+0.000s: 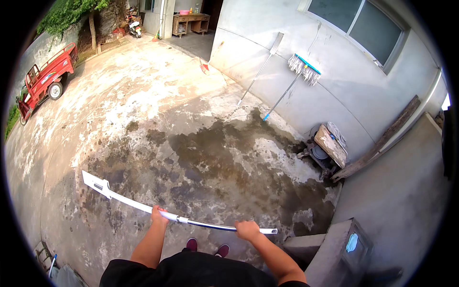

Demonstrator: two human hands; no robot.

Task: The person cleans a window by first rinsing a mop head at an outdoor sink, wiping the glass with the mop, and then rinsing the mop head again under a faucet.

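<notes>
A white flat mop (134,203) is held crosswise in front of me, off the wet concrete. Its slotted flat head (94,183) points to the far left, and the grip end lies to the right. My left hand (159,214) is closed round the white part of the pole, next to the joint with the metal section. Further right, my right hand (247,230) wraps round the pole near its white end. The fingers of both hands are partly hidden by the hands themselves. Below the pole my dark red shoes (191,244) stand on the ground.
A string mop (304,68) and a flat-headed mop (276,44) lean on the grey wall. A machine with a worn board (330,146) sits at right, near a wooden beam (382,142). A concrete basin (334,246) stands close right. A red cargo tricycle (48,76) is parked far left.
</notes>
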